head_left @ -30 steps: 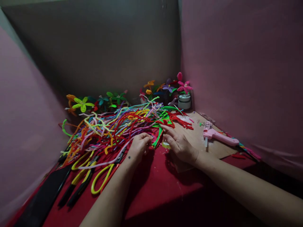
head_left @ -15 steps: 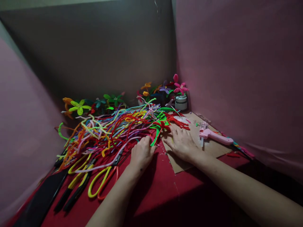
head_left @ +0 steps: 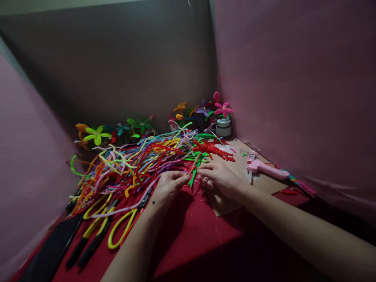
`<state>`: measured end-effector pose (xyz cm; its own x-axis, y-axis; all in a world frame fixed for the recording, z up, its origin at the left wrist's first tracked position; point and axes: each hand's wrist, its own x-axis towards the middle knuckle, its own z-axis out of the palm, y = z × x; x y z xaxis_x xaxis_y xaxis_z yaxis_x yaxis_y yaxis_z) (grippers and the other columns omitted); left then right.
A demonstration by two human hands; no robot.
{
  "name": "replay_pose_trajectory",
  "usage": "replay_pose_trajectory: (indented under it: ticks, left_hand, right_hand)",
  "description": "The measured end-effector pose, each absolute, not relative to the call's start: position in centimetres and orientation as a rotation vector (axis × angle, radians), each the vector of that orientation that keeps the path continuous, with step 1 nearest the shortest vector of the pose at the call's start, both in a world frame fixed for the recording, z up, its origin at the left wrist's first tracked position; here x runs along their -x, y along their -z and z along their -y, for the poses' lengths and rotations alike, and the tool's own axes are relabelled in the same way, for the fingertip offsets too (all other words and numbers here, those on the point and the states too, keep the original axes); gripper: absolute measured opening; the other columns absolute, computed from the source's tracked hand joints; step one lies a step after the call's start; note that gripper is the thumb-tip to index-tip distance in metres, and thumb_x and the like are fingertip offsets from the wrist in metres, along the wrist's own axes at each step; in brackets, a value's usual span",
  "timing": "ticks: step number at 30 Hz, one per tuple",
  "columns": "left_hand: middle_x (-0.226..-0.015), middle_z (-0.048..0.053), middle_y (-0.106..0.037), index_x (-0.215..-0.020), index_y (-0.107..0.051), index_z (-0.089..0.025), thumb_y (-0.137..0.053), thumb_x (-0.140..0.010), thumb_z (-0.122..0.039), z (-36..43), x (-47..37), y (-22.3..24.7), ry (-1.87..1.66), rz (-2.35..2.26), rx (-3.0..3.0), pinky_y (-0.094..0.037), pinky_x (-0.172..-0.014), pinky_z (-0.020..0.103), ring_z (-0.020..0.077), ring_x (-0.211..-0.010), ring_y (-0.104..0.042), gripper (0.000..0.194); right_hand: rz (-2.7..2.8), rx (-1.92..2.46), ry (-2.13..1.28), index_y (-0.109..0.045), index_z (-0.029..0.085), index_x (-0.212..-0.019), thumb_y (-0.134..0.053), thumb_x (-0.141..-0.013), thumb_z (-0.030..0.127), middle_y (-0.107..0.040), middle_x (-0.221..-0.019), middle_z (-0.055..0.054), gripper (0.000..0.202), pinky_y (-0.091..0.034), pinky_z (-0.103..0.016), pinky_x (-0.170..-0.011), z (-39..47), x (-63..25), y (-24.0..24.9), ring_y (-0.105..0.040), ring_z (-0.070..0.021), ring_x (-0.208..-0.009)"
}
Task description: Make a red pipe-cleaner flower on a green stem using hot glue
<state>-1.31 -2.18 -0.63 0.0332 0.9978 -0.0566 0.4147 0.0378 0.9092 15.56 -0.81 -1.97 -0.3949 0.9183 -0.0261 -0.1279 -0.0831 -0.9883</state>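
My left hand (head_left: 170, 187) is closed, with thumb and forefinger pinched at the lower end of a thin reddish stem (head_left: 194, 167). The stem slants up to a red fuzzy pipe-cleaner piece (head_left: 202, 147). Just across from it, my right hand (head_left: 219, 178) has its fingers curled inward over the cardboard's left edge; what its fingertips hold, if anything, is too small to make out. Green pipe-cleaner pieces (head_left: 198, 163) lie between the two hands. Beyond them, more short red pieces (head_left: 221, 152) are bunched on the cardboard (head_left: 258, 186).
A tangled heap of coloured pipe cleaners (head_left: 141, 156) spreads to the left. Yellow-handled pliers (head_left: 96, 231) and scissors (head_left: 117, 231) lie in front of it. A pink glue gun (head_left: 267, 168) rests on the cardboard. Fuzzy flowers (head_left: 96, 135) and a white jar (head_left: 223, 127) stand behind.
My right hand has drawn back toward me and curled its fingers. My left hand has turned slightly, its thumb and forefinger now pinched. The green pieces between the hands are more exposed.
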Motion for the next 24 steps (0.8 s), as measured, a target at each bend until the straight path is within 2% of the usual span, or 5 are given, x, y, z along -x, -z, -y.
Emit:
replay_pose_trajectory:
  ticks: [4,7,12,19,24]
  left_hand:
    - [-0.043,-0.007,-0.037,-0.060,-0.060,-0.013,-0.069,-0.059,-0.041,2.4,1.1,0.4,-0.936,-1.408,-1.347,-0.016,-0.040,0.020,0.0039,-0.038,-0.023,0.030]
    - [-0.046,-0.005,-0.043,-0.063,-0.062,-0.013,-0.064,-0.066,-0.038,2.1,1.1,0.9,-0.984,-1.428,-1.498,-0.023,-0.042,0.020,0.0058,-0.041,-0.029,0.026]
    - [-0.071,0.005,-0.064,-0.074,-0.065,-0.017,-0.051,-0.077,-0.027,2.1,0.6,2.3,-1.165,-1.705,-2.033,-0.038,-0.063,0.026,0.0164,-0.065,-0.055,0.017]
    - [-0.076,0.007,-0.066,-0.077,-0.065,-0.018,-0.049,-0.078,-0.020,2.8,0.0,2.6,-1.203,-1.883,-2.142,-0.040,-0.067,0.028,0.0181,-0.069,-0.058,0.016]
    - [-0.060,0.001,-0.063,-0.069,-0.067,-0.018,-0.059,-0.070,-0.024,2.5,0.6,2.0,-1.270,-1.622,-1.682,-0.039,-0.056,0.024,0.0141,-0.056,-0.054,0.011]
  right_hand:
    - [1.081,0.784,-1.781,-0.052,0.014,-0.063,-0.071,-0.059,0.019,-0.048,-0.054,0.005,0.020,-0.028,-0.017,-0.040,-0.4,-14.4,1.6,-0.042,-0.0046,-0.044]
    - [0.986,0.749,-1.785,-0.054,0.013,-0.061,-0.074,-0.053,0.017,-0.052,-0.055,0.003,0.022,-0.029,-0.019,-0.042,-1.0,-13.4,2.0,-0.045,-0.0062,-0.046]
    - [1.085,0.738,-1.573,-0.054,0.014,-0.056,-0.074,-0.056,0.031,-0.045,-0.045,0.006,0.026,-0.023,-0.022,-0.041,-1.4,-12.2,2.5,-0.034,-0.0052,-0.040]
    - [1.402,0.899,-1.050,-0.056,0.017,-0.057,-0.066,-0.065,0.036,-0.051,-0.054,0.003,0.023,-0.035,-0.024,-0.054,-1.0,-11.8,1.6,-0.044,-0.0103,-0.055]
    - [1.280,0.751,-1.353,-0.055,0.017,-0.062,-0.069,-0.061,0.039,-0.048,-0.054,0.005,0.026,-0.032,-0.022,-0.048,-1.1,-11.7,1.8,-0.040,-0.0081,-0.049]
